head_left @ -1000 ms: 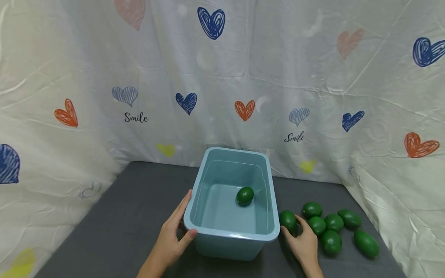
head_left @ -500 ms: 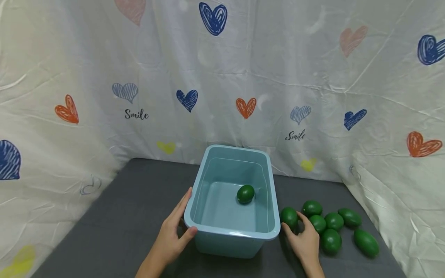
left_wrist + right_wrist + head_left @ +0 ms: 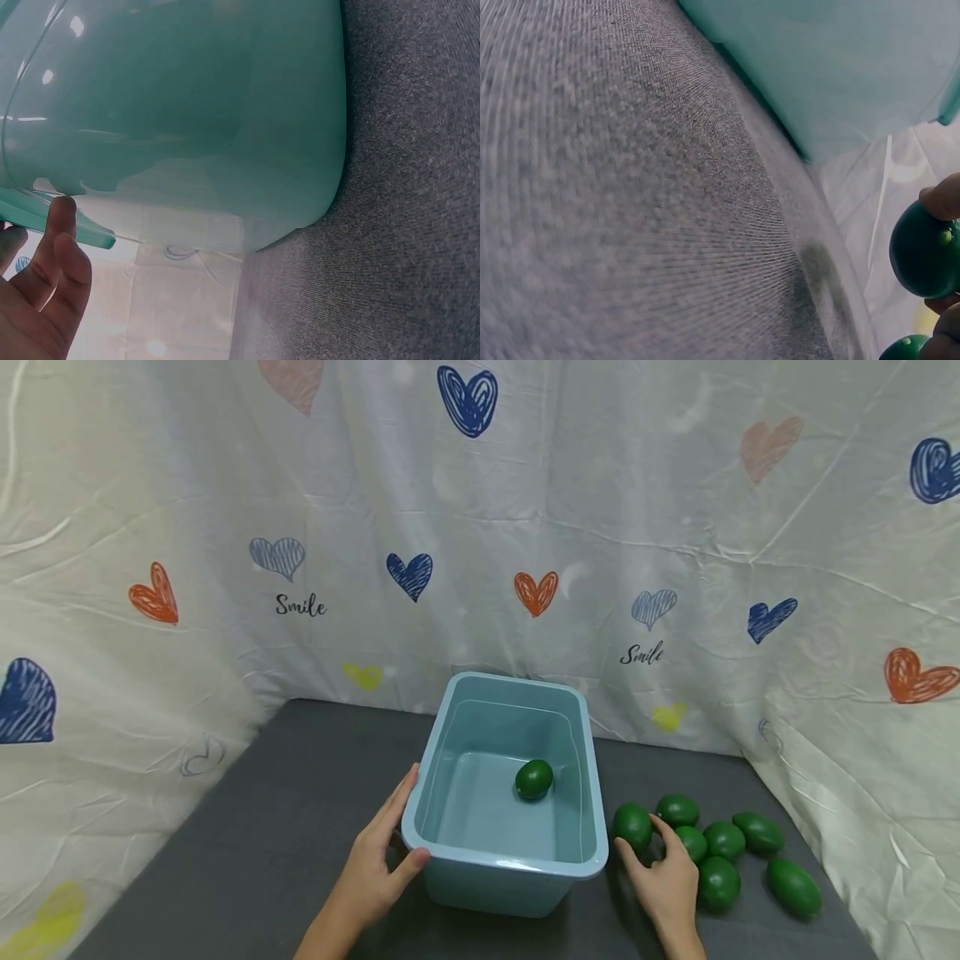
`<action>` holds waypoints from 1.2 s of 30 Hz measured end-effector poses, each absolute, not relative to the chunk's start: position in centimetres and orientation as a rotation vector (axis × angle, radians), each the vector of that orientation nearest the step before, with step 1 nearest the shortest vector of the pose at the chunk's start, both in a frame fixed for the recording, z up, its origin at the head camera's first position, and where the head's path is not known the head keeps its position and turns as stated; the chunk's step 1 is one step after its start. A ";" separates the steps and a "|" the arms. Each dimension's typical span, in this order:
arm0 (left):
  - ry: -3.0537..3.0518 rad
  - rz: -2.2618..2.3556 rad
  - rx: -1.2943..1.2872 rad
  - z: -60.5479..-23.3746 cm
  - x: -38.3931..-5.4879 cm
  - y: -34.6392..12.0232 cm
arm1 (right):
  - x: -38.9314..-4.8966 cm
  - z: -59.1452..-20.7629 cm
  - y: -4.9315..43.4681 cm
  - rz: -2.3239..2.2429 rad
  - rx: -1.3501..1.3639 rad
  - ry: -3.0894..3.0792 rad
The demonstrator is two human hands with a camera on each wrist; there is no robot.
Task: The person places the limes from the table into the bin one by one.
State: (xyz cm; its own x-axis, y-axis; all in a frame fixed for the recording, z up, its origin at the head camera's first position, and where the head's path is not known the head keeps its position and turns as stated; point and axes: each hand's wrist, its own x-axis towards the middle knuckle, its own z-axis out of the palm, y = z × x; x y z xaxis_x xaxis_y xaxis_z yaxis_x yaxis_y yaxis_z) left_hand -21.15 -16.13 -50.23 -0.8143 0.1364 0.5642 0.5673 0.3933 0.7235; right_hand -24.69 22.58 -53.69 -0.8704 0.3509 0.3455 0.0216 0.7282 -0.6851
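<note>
A light blue plastic bin [image 3: 495, 893] stands on the dark grey tabletop, and one green avocado [image 3: 534, 779] lies inside on its floor. My left hand [image 3: 367, 870] holds the bin's near left corner, thumb at the front rim and fingers along the left side. Just right of the bin, my right hand [image 3: 663, 877] pinches another avocado [image 3: 632, 825] between thumb and fingers. In the right wrist view, the pale stem spot of this held avocado [image 3: 922, 251] shows, and it looks raised off the table.
Several more avocados [image 3: 724, 841] lie grouped to the right of my right hand, with one avocado [image 3: 793, 887] a little apart at the far right. A white curtain [image 3: 465, 510] printed with hearts hangs behind the tabletop [image 3: 300, 793].
My right hand has moved slightly right and up with the avocado, away from the bin. My left hand keeps its place on the bin. The head view has shifted a little.
</note>
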 end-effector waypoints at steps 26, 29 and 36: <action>-2.244 -1.419 -0.590 -50.2 -21.0 -16.1 | -24.1 -51.4 21.8 0.881 -0.220 -2.354; -2.253 -1.422 -0.579 -50.3 -21.1 -16.1 | -24.0 -50.9 21.8 0.884 -0.203 -2.337; -2.263 -1.425 -0.552 -50.2 -21.0 -16.2 | -23.6 -49.3 21.6 0.905 -0.134 -2.294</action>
